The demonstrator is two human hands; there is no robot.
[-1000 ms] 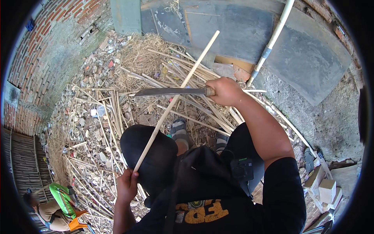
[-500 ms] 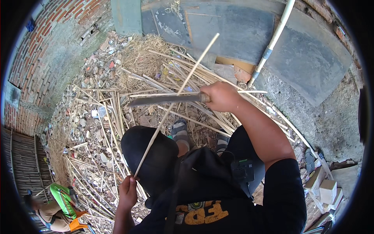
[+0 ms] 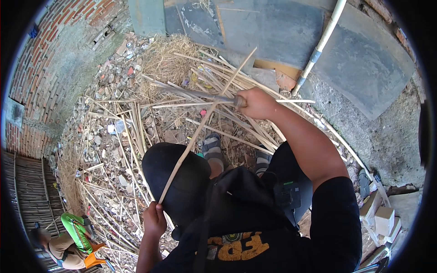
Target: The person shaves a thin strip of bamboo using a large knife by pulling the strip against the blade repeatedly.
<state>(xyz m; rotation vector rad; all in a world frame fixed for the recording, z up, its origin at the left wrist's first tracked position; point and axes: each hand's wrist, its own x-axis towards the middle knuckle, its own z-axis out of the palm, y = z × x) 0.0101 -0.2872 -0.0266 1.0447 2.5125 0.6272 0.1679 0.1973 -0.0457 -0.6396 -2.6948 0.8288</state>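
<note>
My left hand (image 3: 154,219) is closed round the lower end of a long, thin bamboo stick (image 3: 186,151), which slants up and away to the right. In my right hand (image 3: 257,103) is the handle of a machete (image 3: 200,94). Its dark blade points left, crosses the stick just beyond the handle and looks a little blurred. Whether blade and stick touch, I cannot tell. Several pale bamboo sticks (image 3: 218,73) lie in a loose heap on the ground beyond my hands.
Dry straw (image 3: 175,50) lies by the far wall. A pale pole (image 3: 324,38) leans at the back right. Stone blocks (image 3: 384,220) sit at the lower right. Another person (image 3: 68,250) sits at the lower left. More sticks cover the rubble-strewn ground on the left.
The machete blade has swung so that its tip points farther away, and my right hand has shifted slightly away too. The stick's far end has dropped a little; my left hand keeps its hold.
</note>
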